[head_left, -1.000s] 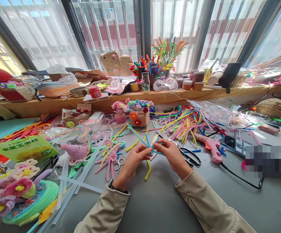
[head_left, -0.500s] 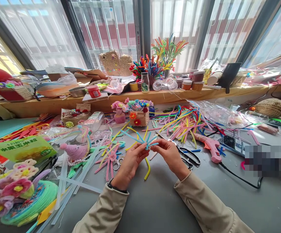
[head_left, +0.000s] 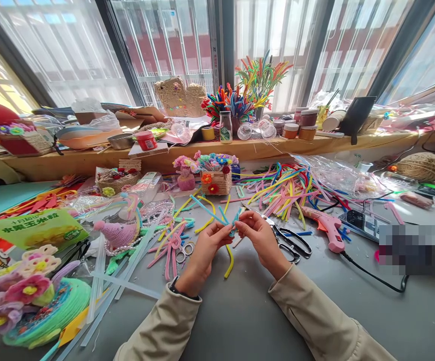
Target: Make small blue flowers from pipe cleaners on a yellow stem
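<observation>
Several light blue pipe cleaners (head_left: pixel 223 214) fan upward from a small twisted centre between my two hands, over the middle of the grey table. My left hand (head_left: pixel 209 249) pinches the centre from the left with thumb and fingers. From the right, the fingertips of my right hand (head_left: pixel 259 239) are closed on the pipe cleaners, close to my left fingertips. The twisted centre is partly hidden by the fingers. A yellow pipe cleaner (head_left: pixel 229 261) lies just below my hands, and black-handled scissors (head_left: pixel 292 243) rest right beside my right hand.
A pink glue gun (head_left: pixel 328 228) with a black cable lies at the right. Behind is a pile of coloured pipe cleaners (head_left: pixel 288 188). Small scissors (head_left: pixel 184 252), clear glue sticks (head_left: pixel 131 265) and a flowered green hat (head_left: pixel 52 311) are at the left. A flower basket (head_left: pixel 216 181) stands behind my hands.
My right hand has shifted slightly left and up, closer to my left hand. The blue pipe cleaners on the right now stand more upright and bunched at my right fingertips.
</observation>
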Motion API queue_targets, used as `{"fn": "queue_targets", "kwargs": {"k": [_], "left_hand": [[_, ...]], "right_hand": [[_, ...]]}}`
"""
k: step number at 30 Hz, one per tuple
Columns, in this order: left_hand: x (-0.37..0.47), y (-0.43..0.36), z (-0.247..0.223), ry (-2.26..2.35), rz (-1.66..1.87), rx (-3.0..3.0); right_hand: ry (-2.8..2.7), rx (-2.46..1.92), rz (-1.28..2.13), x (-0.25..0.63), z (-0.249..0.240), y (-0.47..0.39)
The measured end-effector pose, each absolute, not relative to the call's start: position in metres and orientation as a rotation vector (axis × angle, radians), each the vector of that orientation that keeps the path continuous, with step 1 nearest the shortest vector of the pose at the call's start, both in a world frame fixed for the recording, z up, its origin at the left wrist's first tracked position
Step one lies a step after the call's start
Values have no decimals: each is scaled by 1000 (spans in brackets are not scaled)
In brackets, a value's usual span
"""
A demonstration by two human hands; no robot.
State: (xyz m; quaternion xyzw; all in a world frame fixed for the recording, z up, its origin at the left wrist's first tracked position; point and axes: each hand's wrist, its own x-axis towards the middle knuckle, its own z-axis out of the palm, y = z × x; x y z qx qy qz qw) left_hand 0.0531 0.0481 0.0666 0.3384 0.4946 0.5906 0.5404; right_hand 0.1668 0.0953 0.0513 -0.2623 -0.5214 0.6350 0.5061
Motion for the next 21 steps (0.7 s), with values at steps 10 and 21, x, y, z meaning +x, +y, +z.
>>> {"fn": "queue_targets", "kwargs": {"k": [10,21], "left_hand": [[53,49,67,1220,1461,785],[51,49,65,1187,1495,729]], "right_hand": [[-1644,-737,1033,172,57,92],[-1950,-721,509,175,57,88]]}}
